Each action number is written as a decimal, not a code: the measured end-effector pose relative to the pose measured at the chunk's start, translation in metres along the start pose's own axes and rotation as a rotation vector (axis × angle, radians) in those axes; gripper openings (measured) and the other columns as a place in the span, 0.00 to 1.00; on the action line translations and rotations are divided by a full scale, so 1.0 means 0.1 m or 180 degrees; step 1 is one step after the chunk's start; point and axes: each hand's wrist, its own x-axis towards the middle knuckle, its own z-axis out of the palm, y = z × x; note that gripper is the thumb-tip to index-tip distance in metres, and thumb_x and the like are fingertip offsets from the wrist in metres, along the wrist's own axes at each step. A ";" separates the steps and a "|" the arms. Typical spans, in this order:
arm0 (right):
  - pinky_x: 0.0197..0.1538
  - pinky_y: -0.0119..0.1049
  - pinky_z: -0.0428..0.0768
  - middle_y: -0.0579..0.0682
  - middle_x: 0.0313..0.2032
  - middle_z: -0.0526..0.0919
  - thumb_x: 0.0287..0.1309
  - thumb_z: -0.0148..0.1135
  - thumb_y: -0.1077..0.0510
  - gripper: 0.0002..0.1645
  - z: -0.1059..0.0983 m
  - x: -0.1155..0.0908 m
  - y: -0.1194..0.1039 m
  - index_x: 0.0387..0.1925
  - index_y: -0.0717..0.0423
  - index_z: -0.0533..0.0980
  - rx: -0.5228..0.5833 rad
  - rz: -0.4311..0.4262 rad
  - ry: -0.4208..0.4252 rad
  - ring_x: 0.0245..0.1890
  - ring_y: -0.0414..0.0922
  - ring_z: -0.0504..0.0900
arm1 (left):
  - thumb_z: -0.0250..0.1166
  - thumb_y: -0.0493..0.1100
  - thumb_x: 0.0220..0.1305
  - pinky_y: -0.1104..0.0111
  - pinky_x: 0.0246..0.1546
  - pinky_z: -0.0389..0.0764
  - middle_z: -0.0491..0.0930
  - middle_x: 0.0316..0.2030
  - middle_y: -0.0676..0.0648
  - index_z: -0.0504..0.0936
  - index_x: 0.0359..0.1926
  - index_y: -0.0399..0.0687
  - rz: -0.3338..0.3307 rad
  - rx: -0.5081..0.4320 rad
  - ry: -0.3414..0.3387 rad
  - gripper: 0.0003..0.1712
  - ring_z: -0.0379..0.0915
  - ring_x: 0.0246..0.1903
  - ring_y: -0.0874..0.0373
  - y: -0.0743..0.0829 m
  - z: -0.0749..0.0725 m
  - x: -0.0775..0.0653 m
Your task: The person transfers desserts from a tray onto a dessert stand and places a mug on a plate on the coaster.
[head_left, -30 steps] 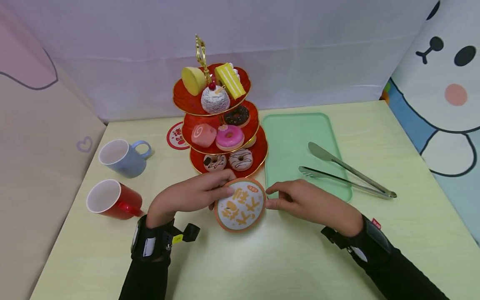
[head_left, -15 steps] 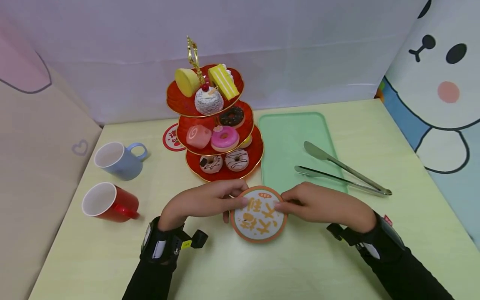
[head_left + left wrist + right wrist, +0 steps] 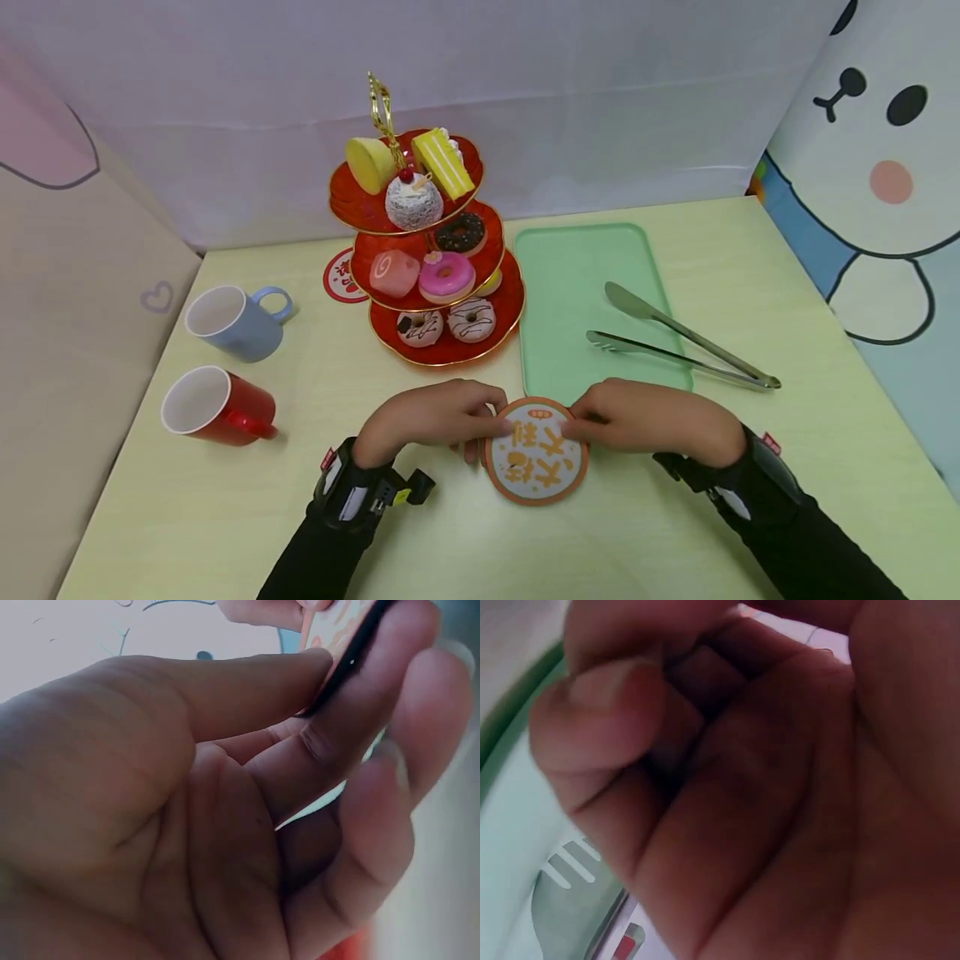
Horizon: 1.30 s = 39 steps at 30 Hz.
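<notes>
A round coaster (image 3: 536,454) with an orange rim and gold characters is held between both hands, in front of the tray. My left hand (image 3: 442,417) pinches its left edge, thumb on the printed face. In the left wrist view the coaster's dark underside edge (image 3: 349,664) lies between thumb and fingers. My right hand (image 3: 652,417) pinches the coaster's upper right edge with thumb and fingers. The right wrist view shows curled fingers (image 3: 600,720), while the coaster is mostly hidden there.
Behind the hands stands a three-tier red stand (image 3: 450,354) bearing toy cakes and donuts. A red-and-white coaster (image 3: 341,277) lies beside it. Metal tongs (image 3: 690,333) rest across a green tray (image 3: 577,275). A blue mug (image 3: 247,329) and a red mug (image 3: 232,408) stand at the left.
The right hand has taken hold of the coaster's right edge. Both hands and the coaster have moved rightward and nearer the person. The camera view has shifted slightly.
</notes>
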 end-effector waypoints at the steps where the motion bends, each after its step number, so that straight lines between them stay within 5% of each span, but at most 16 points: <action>1: 0.27 0.31 0.61 0.35 0.19 0.62 0.78 0.61 0.49 0.20 0.01 0.00 0.00 0.25 0.48 0.78 -0.0009 0.0027 -0.0014 0.20 0.33 0.62 | 0.62 0.45 0.80 0.70 0.26 0.71 0.85 0.23 0.49 0.80 0.41 0.47 -0.0016 0.0030 -0.0002 0.08 0.82 0.24 0.52 0.00 0.01 0.01; 23: 0.22 0.30 0.62 0.38 0.11 0.66 0.72 0.64 0.57 0.26 0.19 0.08 0.06 0.15 0.48 0.73 -0.0126 0.0556 -0.0084 0.12 0.35 0.66 | 0.69 0.42 0.74 0.69 0.28 0.72 0.83 0.25 0.51 0.81 0.33 0.49 -0.0419 0.0582 0.0179 0.10 0.74 0.24 0.59 0.01 0.16 0.17; 28: 0.23 0.32 0.69 0.40 0.14 0.73 0.71 0.68 0.53 0.21 0.17 0.08 0.07 0.20 0.49 0.76 -0.0020 0.0624 -0.0084 0.14 0.37 0.72 | 0.66 0.40 0.76 0.69 0.30 0.72 0.81 0.26 0.51 0.80 0.35 0.50 -0.0308 0.0692 0.0102 0.08 0.73 0.27 0.60 0.00 0.15 0.17; 35: 0.27 0.33 0.72 0.39 0.19 0.74 0.71 0.69 0.48 0.14 0.14 0.12 0.10 0.31 0.47 0.76 0.0020 0.0180 0.0187 0.19 0.37 0.74 | 0.64 0.42 0.78 0.67 0.33 0.72 0.76 0.29 0.54 0.79 0.39 0.55 0.0130 0.0918 0.0022 0.05 0.72 0.31 0.60 -0.17 0.11 0.21; 39: 0.26 0.32 0.73 0.39 0.18 0.76 0.76 0.64 0.52 0.13 0.08 0.10 0.09 0.33 0.49 0.75 0.0175 -0.0032 0.0210 0.17 0.38 0.76 | 0.65 0.43 0.77 0.67 0.33 0.74 0.80 0.31 0.53 0.79 0.41 0.53 0.0090 0.0625 0.0016 0.04 0.74 0.31 0.60 -0.08 0.06 0.12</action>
